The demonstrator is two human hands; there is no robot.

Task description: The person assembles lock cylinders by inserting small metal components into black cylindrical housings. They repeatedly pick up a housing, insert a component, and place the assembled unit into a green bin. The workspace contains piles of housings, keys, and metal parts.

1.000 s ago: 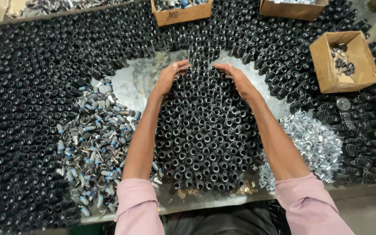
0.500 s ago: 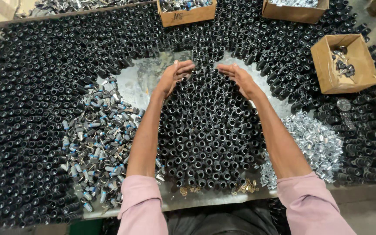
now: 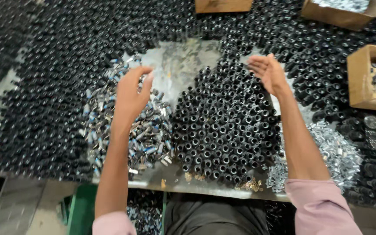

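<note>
A dense cluster of small black upright cylinders (image 3: 225,126) stands on the metal table (image 3: 177,65) in front of me. My left hand (image 3: 131,93) hovers open above a heap of small blue and silver parts (image 3: 146,130), left of the cluster. My right hand (image 3: 267,72) is raised open over the cluster's far right edge, palm turned inward. Neither hand holds anything. Pink sleeves cover both upper arms.
Many more black cylinders (image 3: 53,104) fill the table all around. A pile of shiny silver parts (image 3: 331,152) lies at right. Cardboard boxes sit at the far middle (image 3: 223,5), far right (image 3: 340,11) and right edge (image 3: 368,78).
Both hands have lifted off the far edge of the cluster and spread apart. The left hand moved left over the blue and silver parts. The camera has moved closer.
</note>
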